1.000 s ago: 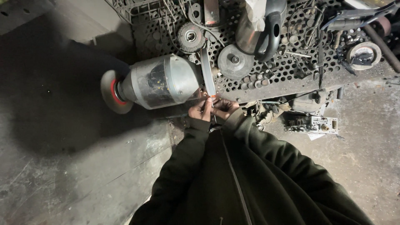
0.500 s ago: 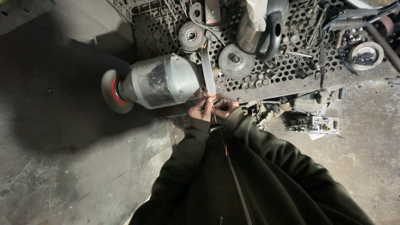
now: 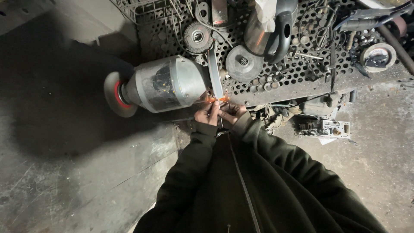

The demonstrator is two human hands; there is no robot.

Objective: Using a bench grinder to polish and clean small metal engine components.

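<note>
While both hands sit bunched at the wheel (image 3: 215, 73), grinding looks to be the step in hand: orange sparks (image 3: 217, 99) show at 6 o'clock of the wheel's edge, right above the fingertips. Left hand (image 3: 207, 114) and right hand (image 3: 232, 113) touch each other, fingers pressed together, pinching a thin metal piece (image 3: 221, 121) between them; its tip meets the wheel, the rest runs down toward the chest. Motor (image 3: 166, 84) lies at 9 o'clock of the wheel, with a red-hubbed disc (image 3: 115, 94) on its far end. Next move, as I judge it: hold steady light pressure, keep fingertips off the rim, maybe turn the piece to even the grind. Risk is a slip into the wheel, the gap looks tight. Hard to make out: what the piece is, its shape and length, since hands and dark sleeves (image 3: 258, 172) cover most of it. Perforated bench (image 3: 302, 82) at 12 to 2 o'clock holds spare discs (image 3: 244, 63), a kettle (image 3: 269, 30) and small parts, too cluttered and dim to sort. Bench top edge is cut off.
</note>
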